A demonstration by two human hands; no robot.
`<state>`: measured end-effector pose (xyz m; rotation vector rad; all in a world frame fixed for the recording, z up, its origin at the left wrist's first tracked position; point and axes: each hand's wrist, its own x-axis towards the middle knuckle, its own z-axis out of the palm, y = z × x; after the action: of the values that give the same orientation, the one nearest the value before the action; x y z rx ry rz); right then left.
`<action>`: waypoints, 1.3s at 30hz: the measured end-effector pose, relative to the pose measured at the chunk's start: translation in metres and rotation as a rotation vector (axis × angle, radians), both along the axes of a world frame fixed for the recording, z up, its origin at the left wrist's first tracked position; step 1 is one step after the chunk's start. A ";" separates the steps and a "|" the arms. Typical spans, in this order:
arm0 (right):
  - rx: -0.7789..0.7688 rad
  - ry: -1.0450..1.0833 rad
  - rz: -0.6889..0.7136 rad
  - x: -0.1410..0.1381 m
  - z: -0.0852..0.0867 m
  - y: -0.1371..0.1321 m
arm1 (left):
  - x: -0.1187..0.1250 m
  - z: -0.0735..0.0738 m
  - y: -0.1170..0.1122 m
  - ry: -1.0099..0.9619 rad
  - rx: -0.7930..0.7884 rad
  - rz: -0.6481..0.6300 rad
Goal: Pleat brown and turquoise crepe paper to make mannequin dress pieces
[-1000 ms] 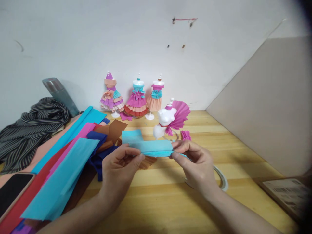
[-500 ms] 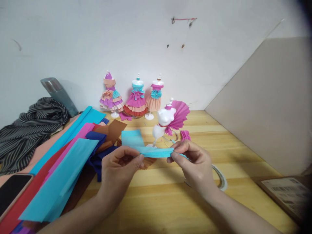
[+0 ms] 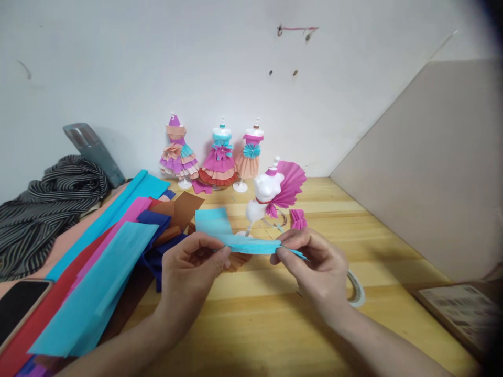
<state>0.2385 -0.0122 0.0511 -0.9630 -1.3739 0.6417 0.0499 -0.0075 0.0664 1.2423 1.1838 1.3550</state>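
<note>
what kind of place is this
Probably a craft workspace: small dressed mannequins, a pile of coloured sheets, and a light-blue strip held between the left hand and right hand.

matt paper strip [image 3: 253,245], smooth wood table [image 3: 243,324]

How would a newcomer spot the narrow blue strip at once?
Start at the wooden table; above its middle are the left hand and right hand. Stretched between them is the narrow light-blue strip. Unlike the wider blue sheet just beyond it and the long blue sheet at left, it shows layered edges and is pinched by both hands.
</note>
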 end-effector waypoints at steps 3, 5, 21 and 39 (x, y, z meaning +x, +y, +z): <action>-0.128 0.057 0.064 0.004 -0.004 0.004 | -0.002 0.002 0.004 -0.028 -0.101 -0.040; -0.239 0.110 0.114 0.006 -0.007 0.008 | -0.004 0.000 0.010 -0.080 -0.196 -0.080; 0.207 -0.324 -0.030 0.007 -0.008 0.006 | -0.009 -0.017 0.010 0.434 0.673 0.153; 0.147 -0.286 -0.073 0.005 -0.012 0.002 | -0.009 -0.023 0.010 0.452 0.668 0.189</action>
<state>0.2440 -0.0102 0.0395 -1.0080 -1.6051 0.3506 0.0414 0.0027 0.0434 2.0319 1.2073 1.7468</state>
